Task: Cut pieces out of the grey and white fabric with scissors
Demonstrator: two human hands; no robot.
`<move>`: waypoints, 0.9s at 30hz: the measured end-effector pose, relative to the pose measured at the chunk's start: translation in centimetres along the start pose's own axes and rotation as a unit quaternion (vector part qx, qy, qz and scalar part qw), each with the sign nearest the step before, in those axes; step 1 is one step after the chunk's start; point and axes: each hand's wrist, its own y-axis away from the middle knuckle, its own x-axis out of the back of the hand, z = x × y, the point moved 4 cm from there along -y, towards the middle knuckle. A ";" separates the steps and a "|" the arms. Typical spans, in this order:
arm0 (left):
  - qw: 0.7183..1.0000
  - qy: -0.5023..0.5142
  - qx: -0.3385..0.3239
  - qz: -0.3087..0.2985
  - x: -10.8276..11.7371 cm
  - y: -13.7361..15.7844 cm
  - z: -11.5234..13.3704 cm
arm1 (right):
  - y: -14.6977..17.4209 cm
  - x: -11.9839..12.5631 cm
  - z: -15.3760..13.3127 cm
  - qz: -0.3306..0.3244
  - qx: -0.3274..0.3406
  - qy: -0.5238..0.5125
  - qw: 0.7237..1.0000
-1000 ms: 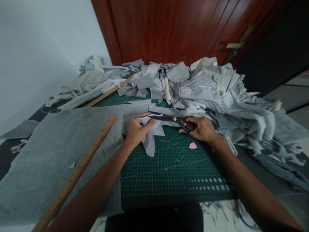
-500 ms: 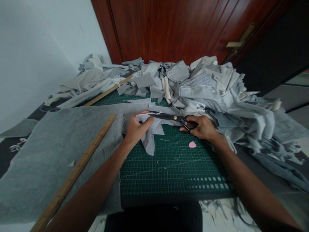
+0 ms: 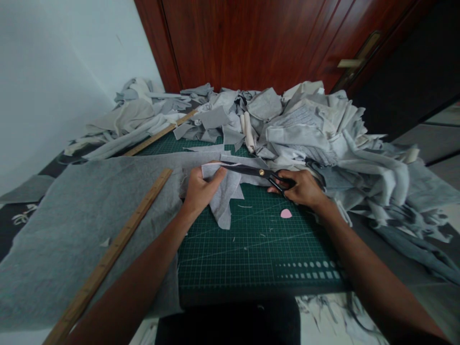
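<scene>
My left hand pinches a small piece of grey fabric, whose lower corner hangs over the green cutting mat. My right hand is closed round the handles of black scissors. Their blades point left and lie along the top edge of the held fabric, with the tip close to my left thumb. Whether the blades are fully closed is hard to make out. More grey fabric offcuts lie flat behind the blades. A pink piece of tailor's chalk rests on the mat below my right hand.
A large grey cloth covers the left side, with a wooden ruler across it. Another wooden ruler lies farther back. Heaped fabric scraps line the back and right, before a wooden door.
My left hand has shifted slightly left and rolled, showing more of the fabric's face. The scissors remain at its top edge, with the blades looking closer together.
</scene>
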 end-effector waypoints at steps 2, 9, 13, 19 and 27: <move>1.000 -0.008 0.002 0.004 0.1 0.0 -0.1 | 0.0 0.1 0.1 0.000 -0.003 0.003 1.000; 0.999 -0.038 0.006 0.019 0.4 0.1 0.0 | 0.0 0.5 0.1 0.000 -0.010 0.008 1.000; 0.998 -0.054 0.007 0.023 0.4 0.2 0.0 | -0.1 0.6 0.1 0.006 -0.008 0.018 1.000; 0.998 -0.058 0.001 0.020 0.3 0.2 -0.2 | 0.0 0.5 0.3 0.007 -0.005 0.021 1.000; 0.998 -0.066 0.000 0.016 0.3 0.3 0.0 | 0.1 0.5 0.6 0.004 -0.003 0.030 1.000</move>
